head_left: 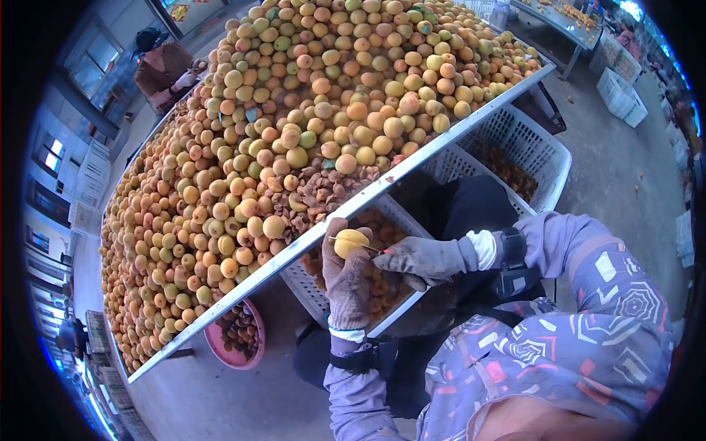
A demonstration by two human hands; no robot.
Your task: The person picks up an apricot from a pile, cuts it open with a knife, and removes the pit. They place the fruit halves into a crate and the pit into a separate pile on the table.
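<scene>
My left hand [346, 283], in a brownish glove, holds a yellow apricot [351, 243] between thumb and fingers, above a crate. Close beside it on the right, my right hand [426, 260], in a grey glove, is closed on a thin tool [376, 251] with a small red part. The tool's thin end reaches to the apricot, and a thin tip shows at the fruit's far side. Under both hands, a white crate [397, 320] holds orange fruit pieces. A large heap of apricots [294, 110] lies on the metal-edged table [243, 295] beyond my hands.
Brown scraps [316, 192] lie by the table edge. A pink basin [254, 356] with dark pieces stands on the floor below. At right is another white crate [548, 158]. A person [163, 70] is at the table's far left side; more crates [621, 95] stand at the upper right.
</scene>
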